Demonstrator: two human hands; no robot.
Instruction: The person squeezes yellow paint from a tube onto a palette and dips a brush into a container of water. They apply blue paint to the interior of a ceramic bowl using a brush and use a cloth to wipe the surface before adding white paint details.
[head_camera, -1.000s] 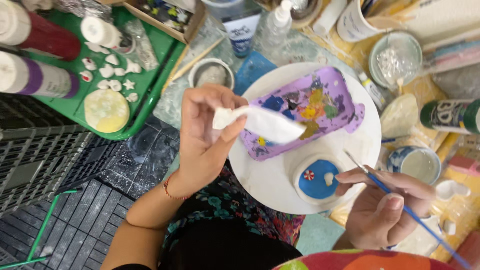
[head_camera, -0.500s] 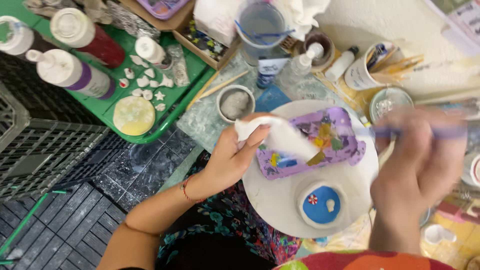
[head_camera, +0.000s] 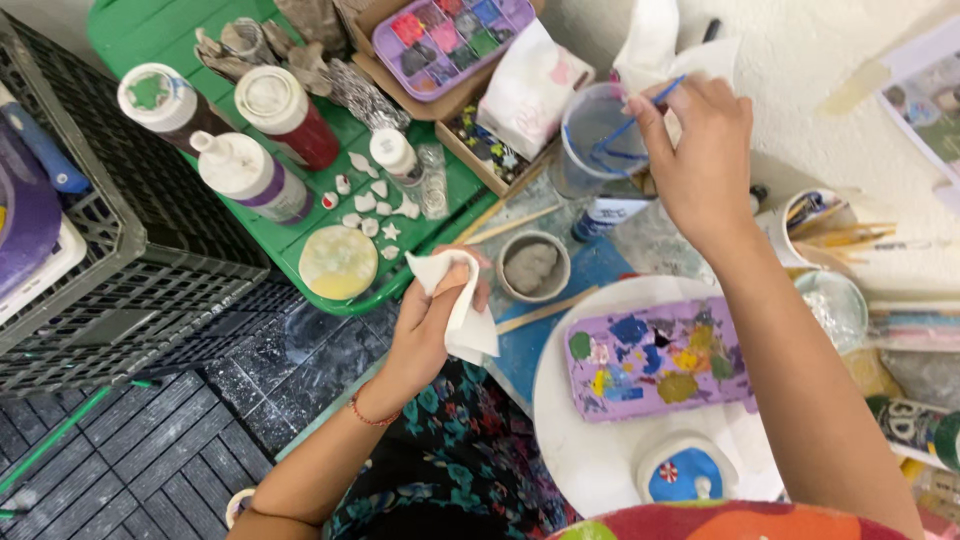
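My right hand (head_camera: 692, 158) holds a thin blue paintbrush (head_camera: 640, 117) with its tip dipped into a clear cup of water (head_camera: 598, 137). Nearer to me, my left hand (head_camera: 432, 322) grips a crumpled white tissue (head_camera: 458, 303) beside the edge of a green tray (head_camera: 440, 190). Under my right forearm lies a purple palette (head_camera: 650, 358) smeared with several paints, resting on a round white plate (head_camera: 575, 445). A small blue painted piece (head_camera: 682, 473) sits at the plate's near edge.
The green tray carries three paint bottles (head_camera: 250, 175), small white shapes and a round yellow disc (head_camera: 338, 261). A small bowl of grey paste (head_camera: 532, 266), a box of paint pots (head_camera: 450, 35), a cup of brushes (head_camera: 815, 230) and a black crate (head_camera: 90, 270) surround the work.
My right hand has lifted the brush from over the plate up to the water cup. My left hand has drawn the tissue back off the palette toward the tray.
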